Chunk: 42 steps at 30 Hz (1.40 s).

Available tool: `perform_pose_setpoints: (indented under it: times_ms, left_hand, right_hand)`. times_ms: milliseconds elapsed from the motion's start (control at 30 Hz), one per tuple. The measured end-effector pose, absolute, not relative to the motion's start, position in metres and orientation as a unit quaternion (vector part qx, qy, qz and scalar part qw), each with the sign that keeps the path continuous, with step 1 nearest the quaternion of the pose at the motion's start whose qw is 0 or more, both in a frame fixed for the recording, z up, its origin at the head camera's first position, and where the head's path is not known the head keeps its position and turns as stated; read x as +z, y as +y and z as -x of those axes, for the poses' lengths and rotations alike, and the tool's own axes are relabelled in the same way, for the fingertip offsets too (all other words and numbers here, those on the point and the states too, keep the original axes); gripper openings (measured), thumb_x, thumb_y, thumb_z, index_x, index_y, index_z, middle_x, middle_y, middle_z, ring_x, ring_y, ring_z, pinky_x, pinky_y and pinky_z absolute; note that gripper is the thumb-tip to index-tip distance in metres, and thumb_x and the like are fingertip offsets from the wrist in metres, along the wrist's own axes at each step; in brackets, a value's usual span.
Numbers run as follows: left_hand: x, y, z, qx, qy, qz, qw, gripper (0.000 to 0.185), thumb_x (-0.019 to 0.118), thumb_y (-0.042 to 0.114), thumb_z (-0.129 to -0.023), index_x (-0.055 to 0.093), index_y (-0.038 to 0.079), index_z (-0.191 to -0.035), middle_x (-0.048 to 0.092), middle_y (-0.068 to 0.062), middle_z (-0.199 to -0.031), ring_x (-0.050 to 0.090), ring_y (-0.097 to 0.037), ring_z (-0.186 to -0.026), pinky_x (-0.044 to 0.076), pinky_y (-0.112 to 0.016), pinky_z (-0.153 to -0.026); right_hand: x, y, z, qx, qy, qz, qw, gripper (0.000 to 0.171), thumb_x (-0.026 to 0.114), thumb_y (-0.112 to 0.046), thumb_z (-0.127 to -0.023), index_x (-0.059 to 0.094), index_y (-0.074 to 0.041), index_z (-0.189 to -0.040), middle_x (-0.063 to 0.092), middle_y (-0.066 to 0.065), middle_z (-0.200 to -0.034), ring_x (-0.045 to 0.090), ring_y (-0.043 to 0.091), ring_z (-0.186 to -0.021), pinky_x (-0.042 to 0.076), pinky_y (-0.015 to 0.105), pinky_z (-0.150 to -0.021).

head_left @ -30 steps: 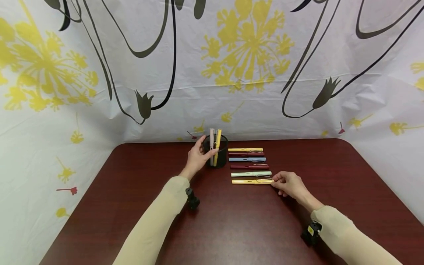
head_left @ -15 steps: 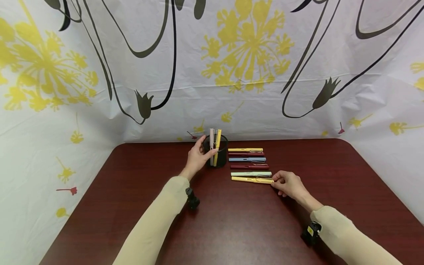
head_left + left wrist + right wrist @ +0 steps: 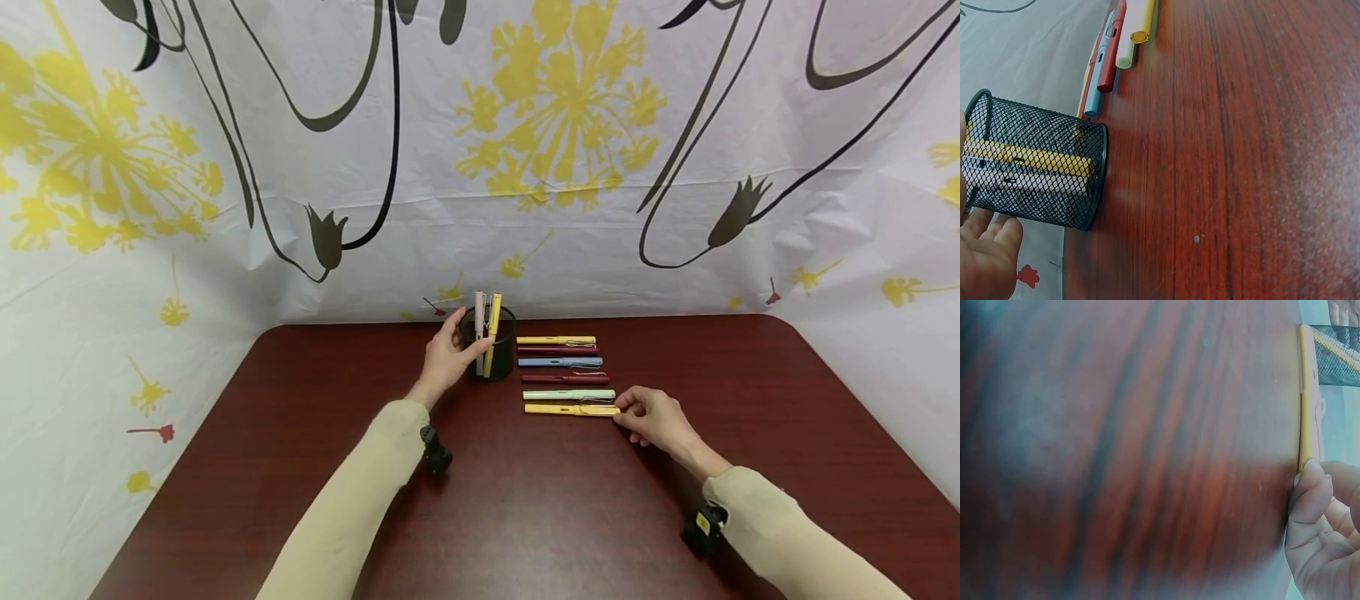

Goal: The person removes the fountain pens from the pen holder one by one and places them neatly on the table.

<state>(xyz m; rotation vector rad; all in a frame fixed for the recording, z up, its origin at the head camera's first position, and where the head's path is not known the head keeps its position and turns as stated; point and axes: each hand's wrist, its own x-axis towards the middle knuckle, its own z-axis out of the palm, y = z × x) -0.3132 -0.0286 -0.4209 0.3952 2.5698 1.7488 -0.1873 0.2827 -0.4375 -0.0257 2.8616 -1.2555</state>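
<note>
My left hand (image 3: 444, 360) holds the black mesh pen cup (image 3: 505, 357) at its left side, thumb across the front and fingers behind. A pale pink pen (image 3: 479, 310) and a yellow pen (image 3: 495, 312) stand in it; the left wrist view shows both through the mesh. My right hand (image 3: 658, 418) pinches the right end of another yellow pen (image 3: 558, 409) between thumb and fingertips, low over the table. This pen lies closest to me in a column of several pens, just below a pale green pen (image 3: 558, 394) and nearly parallel to it.
Behind the green pen lie a dark red pen (image 3: 562, 378), a blue pen (image 3: 555, 362), a second dark red pen (image 3: 558, 350) and a yellow pen (image 3: 551, 340), right of the cup. A patterned white cloth (image 3: 420, 275) hangs behind the brown table (image 3: 525, 517).
The pinched yellow pen's left end swung up toward the green pen, then back down slightly, leaving the pen straighter. My left hand and the cup have stayed in place.
</note>
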Motion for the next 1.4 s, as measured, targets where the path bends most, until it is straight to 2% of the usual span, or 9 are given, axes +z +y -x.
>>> perform_pose_setpoints:
  times_ms: [533,1400]
  left_hand:
    - [-0.4221,-0.0293,0.3136,0.559,0.819,-0.13,0.008,0.081,0.071,0.036,-0.084,0.029,0.017,-0.15,0.04,-0.014,-0.146,0.045,-0.028,-0.129,0.044,-0.043,-0.1]
    - [-0.4231,-0.0298,0.3147,0.575,0.807,-0.136,0.011,0.081,0.071,0.033,-0.084,0.028,0.015,-0.15,0.044,-0.015,-0.143,0.047,-0.027,-0.128,0.046,-0.042,-0.098]
  right_hand:
    - [-0.4389,0.2829,0.1863,-0.408,0.913,0.014,0.013,0.017,0.067,-0.005,-0.085,0.062,0.002,-0.1,0.063,0.004,-0.066,0.057,0.016,-0.049,0.049,0.029,-0.043]
    - [-0.4409,0.2825,0.1866,-0.415,0.91,0.003,0.01,0.018,0.068,-0.007,-0.085,0.061,0.004,-0.099,0.064,0.005,-0.068,0.057,0.016,-0.05,0.049,0.029,-0.043]
